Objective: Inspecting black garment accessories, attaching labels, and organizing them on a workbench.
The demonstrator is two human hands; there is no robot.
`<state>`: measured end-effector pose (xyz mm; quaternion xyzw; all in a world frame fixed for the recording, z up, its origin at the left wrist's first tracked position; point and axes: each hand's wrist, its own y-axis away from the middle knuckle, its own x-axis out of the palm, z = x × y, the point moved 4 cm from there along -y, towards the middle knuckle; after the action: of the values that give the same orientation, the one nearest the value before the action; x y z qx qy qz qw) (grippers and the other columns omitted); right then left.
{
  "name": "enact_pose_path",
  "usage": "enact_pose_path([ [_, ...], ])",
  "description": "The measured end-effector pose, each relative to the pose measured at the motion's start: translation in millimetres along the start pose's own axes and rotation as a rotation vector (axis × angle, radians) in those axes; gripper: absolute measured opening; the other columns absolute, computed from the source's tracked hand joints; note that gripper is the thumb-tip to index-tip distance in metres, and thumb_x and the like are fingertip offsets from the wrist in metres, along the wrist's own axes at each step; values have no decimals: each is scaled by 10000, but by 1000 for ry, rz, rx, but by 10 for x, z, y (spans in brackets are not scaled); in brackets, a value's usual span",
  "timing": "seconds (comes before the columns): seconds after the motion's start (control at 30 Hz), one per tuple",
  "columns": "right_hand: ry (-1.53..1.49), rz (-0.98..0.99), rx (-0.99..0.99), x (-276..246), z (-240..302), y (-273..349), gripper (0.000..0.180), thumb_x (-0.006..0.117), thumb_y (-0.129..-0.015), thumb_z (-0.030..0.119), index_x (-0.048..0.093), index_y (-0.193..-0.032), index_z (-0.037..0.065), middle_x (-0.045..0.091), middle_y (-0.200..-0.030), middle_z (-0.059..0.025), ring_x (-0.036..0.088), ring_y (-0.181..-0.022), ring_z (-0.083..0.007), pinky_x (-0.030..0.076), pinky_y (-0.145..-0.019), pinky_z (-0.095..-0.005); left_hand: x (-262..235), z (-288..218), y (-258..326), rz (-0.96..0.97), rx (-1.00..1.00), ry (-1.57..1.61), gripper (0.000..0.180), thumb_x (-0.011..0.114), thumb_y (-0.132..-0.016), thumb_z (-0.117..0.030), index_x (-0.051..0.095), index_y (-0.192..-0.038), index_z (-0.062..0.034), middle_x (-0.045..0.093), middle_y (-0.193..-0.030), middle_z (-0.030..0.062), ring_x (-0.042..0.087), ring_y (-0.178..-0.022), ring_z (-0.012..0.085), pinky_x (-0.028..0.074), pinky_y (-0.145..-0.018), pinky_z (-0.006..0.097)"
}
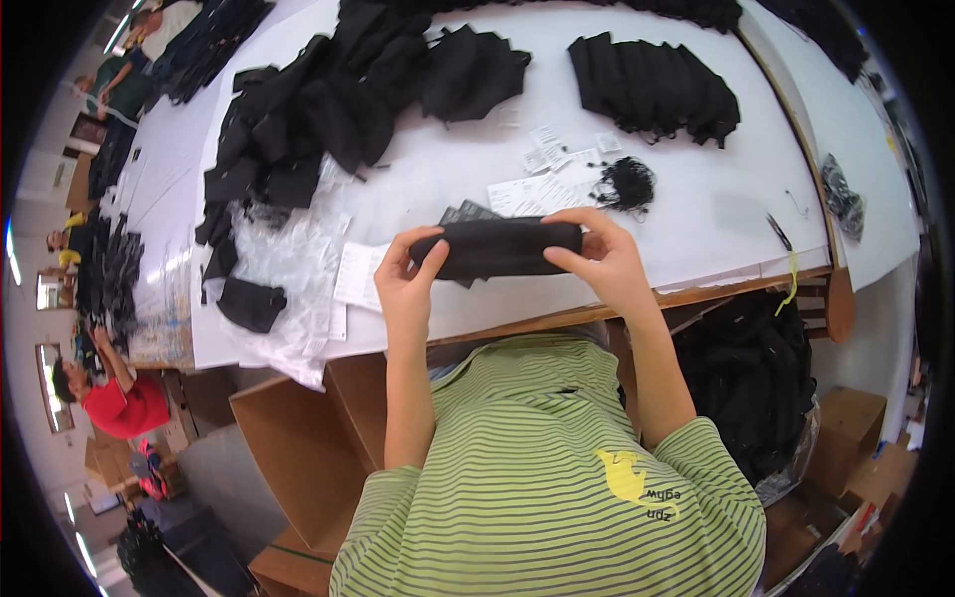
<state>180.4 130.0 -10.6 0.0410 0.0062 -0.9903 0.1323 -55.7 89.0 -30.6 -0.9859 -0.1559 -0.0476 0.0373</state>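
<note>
A folded black cloth piece [509, 248], long and narrow, is stretched level between my two hands above the table's near edge. My left hand [407, 273] pinches its left end between thumb and fingers. At the other end my right hand [605, 257] grips it the same way. Dark flat cards [470, 211] show partly from behind the cloth. Printed paper sheets [527, 194] lie just beyond it, with small white tags [545, 149] and a bunch of black strings [627, 184] at the right. Exactly what kind of article the cloth is, I cannot tell.
Heaps of black cloth pieces [338, 99] cover the table's left side, and a neat row [652, 90] lies far right. Clear plastic bags [288, 259] sit near left. Scissors [779, 232] rest at right. Cardboard boxes [298, 438] stand below; a co-worker in red [124, 403] is at left.
</note>
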Motion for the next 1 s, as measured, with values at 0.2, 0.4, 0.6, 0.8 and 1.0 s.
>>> enact_pose_path([
  [0.2, -158, -180, 113, -593, -96, -174, 262, 745, -783, 143, 676, -1020, 54, 652, -881, -29, 589, -747, -59, 457, -566, -193, 82, 17, 10, 90, -179, -37, 205, 600, -889, -100, 617, -1073, -10, 627, -1042, 93, 575, -819, 115, 477, -691, 251],
  [0.4, -631, -644, -134, -1948, -163, -690, 258, 647, -877, 138, 583, -1072, -19, 608, -1012, -65, 605, -847, -127, 536, -713, -244, -6, 253, 200, 182, -275, -43, 201, 563, -919, -150, 624, -1049, -8, 649, -1017, 98, 585, -800, 119, 486, -671, 260],
  [0.6, -1049, -946, -191, -3140, -257, -1062, 267, 745, -790, 79, 566, -946, -44, 558, -911, -147, 618, -797, -223, 590, -708, -238, -72, 372, 303, 189, -358, -50, 199, 550, -929, -172, 625, -1022, -12, 660, -967, 94, 593, -803, 125, 481, -705, 259],
  [0.8, -460, -929, 200, -3686, -927, -1635, 426, 735, -799, 330, 591, -984, -26, 606, -891, -133, 641, -723, -231, 543, -581, -309, 346, 390, 76, 342, -418, -91, 193, 550, -934, -178, 626, -1018, -22, 666, -942, 72, 589, -802, 107, 458, -733, 243],
  [1.0, 349, -957, 317, -4348, -1205, -1647, 753, 580, -769, 667, 581, -1171, 30, 596, -1048, -158, 578, -919, -252, 437, -824, -390, 954, 273, -305, 574, -392, -141, 203, 544, -942, -189, 621, -1028, -22, 657, -969, 57, 574, -844, 103, 452, -771, 243],
])
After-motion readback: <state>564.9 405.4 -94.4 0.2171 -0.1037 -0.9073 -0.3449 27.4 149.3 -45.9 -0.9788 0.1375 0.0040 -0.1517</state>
